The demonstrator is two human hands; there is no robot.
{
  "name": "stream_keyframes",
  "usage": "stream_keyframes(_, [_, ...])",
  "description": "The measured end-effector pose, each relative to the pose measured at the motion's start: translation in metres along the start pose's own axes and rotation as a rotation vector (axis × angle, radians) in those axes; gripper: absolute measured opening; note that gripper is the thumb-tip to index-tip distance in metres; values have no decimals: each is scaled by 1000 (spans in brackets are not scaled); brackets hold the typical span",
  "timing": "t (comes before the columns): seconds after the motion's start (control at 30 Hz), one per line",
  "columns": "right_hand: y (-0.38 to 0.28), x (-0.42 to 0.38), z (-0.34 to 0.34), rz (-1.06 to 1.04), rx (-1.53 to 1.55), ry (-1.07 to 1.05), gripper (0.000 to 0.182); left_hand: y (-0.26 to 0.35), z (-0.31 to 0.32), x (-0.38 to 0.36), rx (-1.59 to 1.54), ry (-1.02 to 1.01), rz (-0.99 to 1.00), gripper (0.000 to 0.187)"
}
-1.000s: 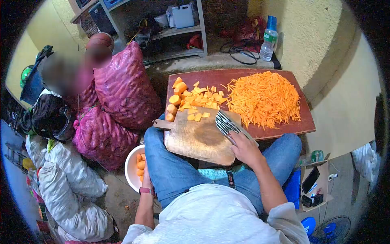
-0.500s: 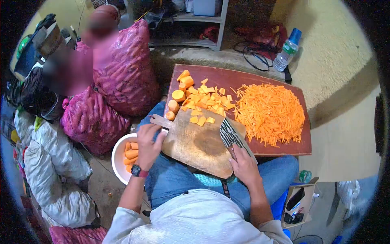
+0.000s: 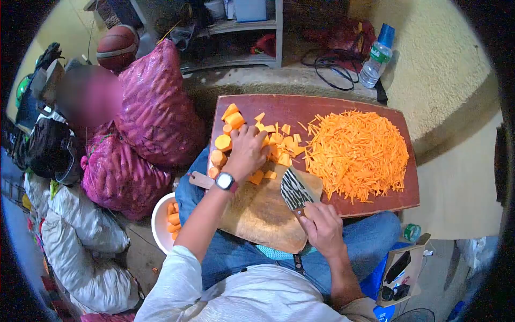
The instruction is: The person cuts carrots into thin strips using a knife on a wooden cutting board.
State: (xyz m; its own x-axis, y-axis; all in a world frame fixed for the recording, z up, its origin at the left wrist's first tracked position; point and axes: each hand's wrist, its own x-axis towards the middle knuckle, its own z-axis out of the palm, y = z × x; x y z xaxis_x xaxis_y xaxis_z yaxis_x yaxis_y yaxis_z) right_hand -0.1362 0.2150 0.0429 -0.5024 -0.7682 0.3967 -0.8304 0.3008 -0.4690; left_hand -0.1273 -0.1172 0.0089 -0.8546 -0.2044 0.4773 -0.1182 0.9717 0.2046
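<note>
My right hand (image 3: pixel 324 225) is closed round the wooden handle of a knife (image 3: pixel 296 189) with a broad, black-and-white striped blade. The blade lies over the right part of a wooden cutting board (image 3: pixel 263 214), which rests across my lap and the red table edge. My left hand (image 3: pixel 248 153) reaches over the board's far edge, fingers apart and bent down onto carrot slices (image 3: pixel 284 147); its fingertips are partly hidden among them. Thick carrot chunks (image 3: pixel 222 142) stand just left of that hand. A large heap of carrot strips (image 3: pixel 357 153) lies to the right.
A red table (image 3: pixel 300 104) carries the carrots. On my left is a white bowl (image 3: pixel 159 222) of whole carrots, with pink mesh sacks (image 3: pixel 155 102) behind. A water bottle (image 3: pixel 377 59) stands at the back right. A cardboard box (image 3: pixel 402 273) sits by my right knee.
My left hand has left the cutting board's handle and moved forward and right onto the carrot slices. The knife stays in my right hand, over the board's right side.
</note>
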Motion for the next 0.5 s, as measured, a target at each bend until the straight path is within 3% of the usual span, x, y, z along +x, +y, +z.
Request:
stream_keyframes(0.03, [1,-1,-1,32,24,39,39,-3,4,9,-1,-11,6,35])
stream_keyframes(0.1, [6,-8,-2,75,69,54,37,-9,13,27,147,-246,-50,47])
stream_keyframes(0.13, [10,-7,-3,99,109,71,34,-19,29,32,199,-167,10,33])
stream_keyframes(0.37, [10,-12,-4,119,209,33,29,-38,57,49,201,-247,21,24])
stream_keyframes(0.5, [9,-12,-1,63,120,-68,37,-33,42,48,66,-142,36,22])
